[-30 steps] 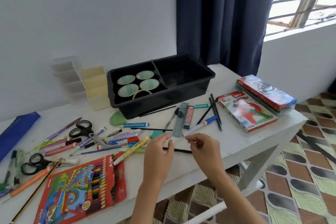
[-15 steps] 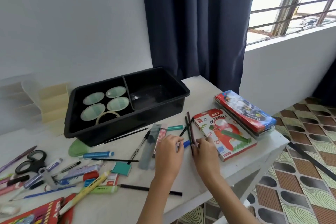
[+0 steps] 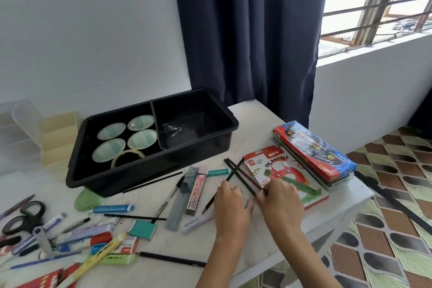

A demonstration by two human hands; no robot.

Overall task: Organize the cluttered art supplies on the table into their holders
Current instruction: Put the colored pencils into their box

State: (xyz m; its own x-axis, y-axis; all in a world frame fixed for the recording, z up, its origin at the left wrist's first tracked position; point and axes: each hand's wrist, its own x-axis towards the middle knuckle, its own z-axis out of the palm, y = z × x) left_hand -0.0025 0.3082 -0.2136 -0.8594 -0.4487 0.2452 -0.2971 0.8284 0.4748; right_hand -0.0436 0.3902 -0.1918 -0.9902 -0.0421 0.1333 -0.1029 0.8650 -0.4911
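One white table (image 3: 261, 250) w/ black tray (image 3: 149, 168) at back, oil pastels box (image 3: 280, 170) at rt. Just left of box, right hand (image 3: 280, 203) pinches near ends of two dark pencils (image 3: 244, 181); left hand (image 3: 230, 206) fingers curl over third pencil (image 3: 208, 206), grip unclear.

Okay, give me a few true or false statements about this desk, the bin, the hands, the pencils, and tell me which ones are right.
1. The tape rolls lie in the right compartment of the black bin. False: they lie in its left compartment.
2. The left hand and the right hand are both on the dark pencils beside the oil pastels box. True.
3. The scissors are inside the bin. False: they lie on the table, far to the left.
4. A red and blue box lies to the right of the oil pastels box. True.
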